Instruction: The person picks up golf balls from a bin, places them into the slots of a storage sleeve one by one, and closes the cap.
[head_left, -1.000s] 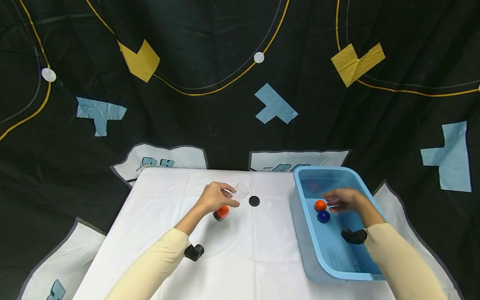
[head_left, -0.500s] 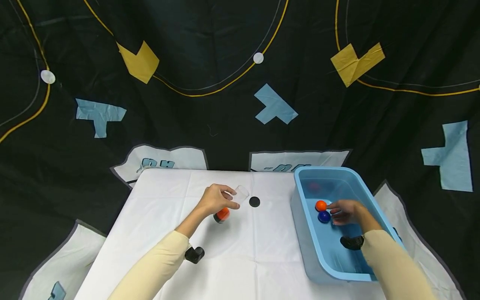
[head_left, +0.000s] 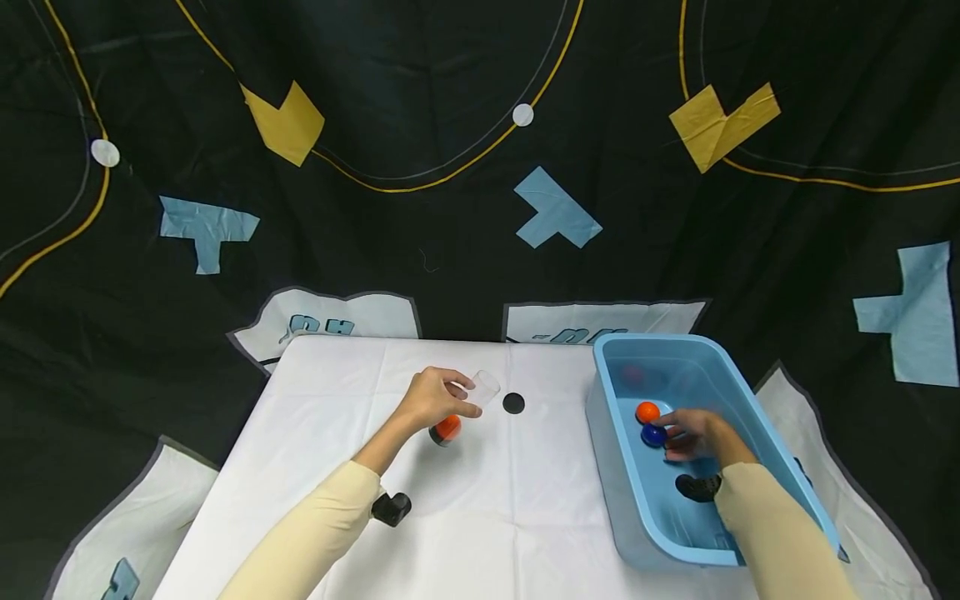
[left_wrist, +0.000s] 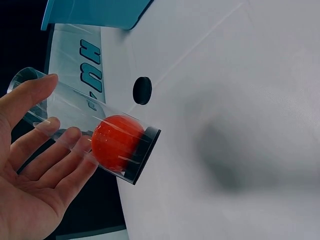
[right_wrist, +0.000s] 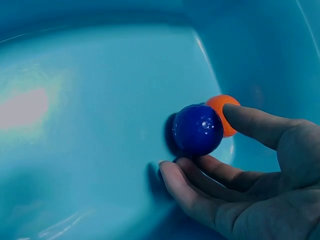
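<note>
My left hand [head_left: 435, 398] grips a clear tube [left_wrist: 70, 97] above the white table, thumb on one side and fingers along the other. The tube lies tilted, with its black-capped end [left_wrist: 145, 156] lower and an orange-red ball [left_wrist: 117, 142] resting inside against that end. Down in the light blue bin [head_left: 630, 492], my right hand [head_left: 693, 433] reaches around a shiny dimpled blue ball [right_wrist: 197, 130]. Its thumb is on one side, overlapping an orange ball [right_wrist: 220, 102] behind, and its fingertips are on the other side, close under the blue ball.
A black disc [head_left: 513, 403] lies on the white table [head_left: 450, 550] between the left hand and the bin. Black wrist cameras [head_left: 392, 508] stick out below each wrist. A black curtain [head_left: 420, 267] with tape marks hangs behind the table.
My right hand has moved down and toward the blue ball, from beside the orange one. My left hand keeps holding the tube almost still.
</note>
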